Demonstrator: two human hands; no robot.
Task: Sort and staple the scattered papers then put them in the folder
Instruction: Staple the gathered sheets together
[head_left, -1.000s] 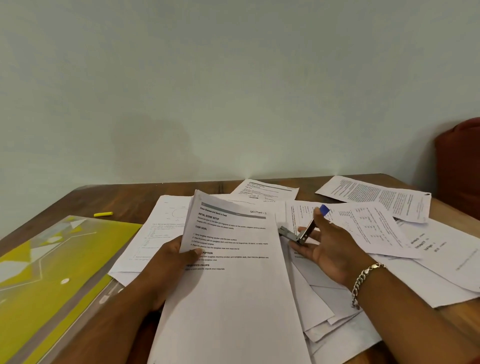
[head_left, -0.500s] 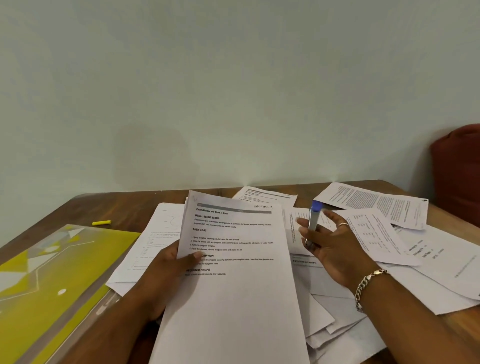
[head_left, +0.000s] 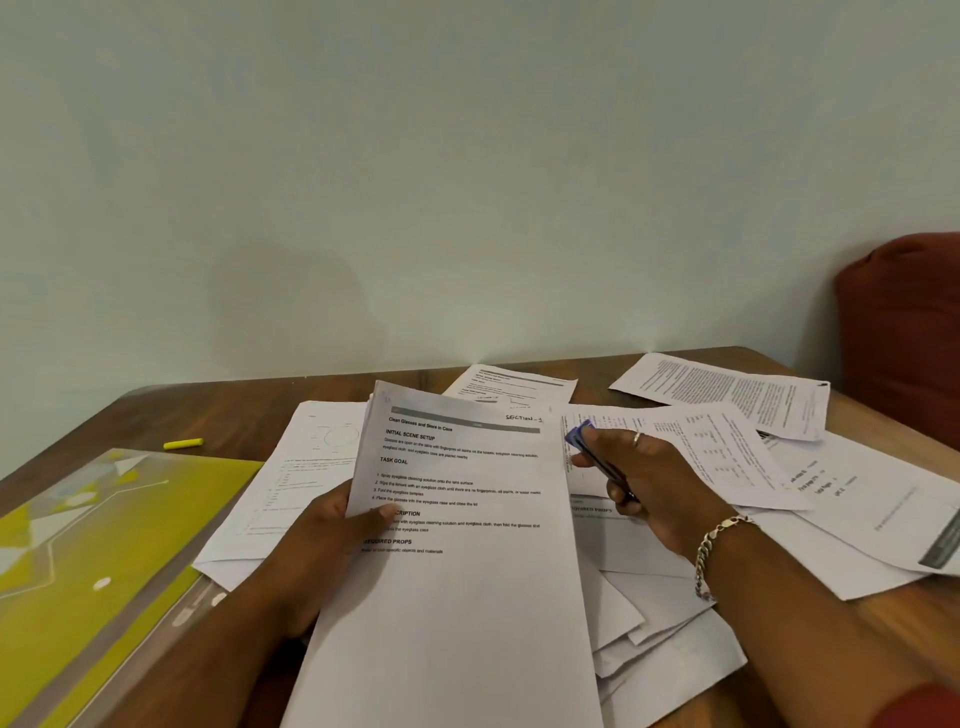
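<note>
Stapler (head_left: 592, 457) in right hand (head_left: 649, 483) — beside papers (head_left: 457, 519)

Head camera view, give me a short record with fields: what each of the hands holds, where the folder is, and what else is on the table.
left hand: grips the left edge of a printed paper stack, raised off the table
right hand: holds a blue stapler beside the stack's right edge
folder: yellow, flat on the table's left side
loose papers: scattered, overlapping, centre and right
other: small yellow item beyond the folder
</note>
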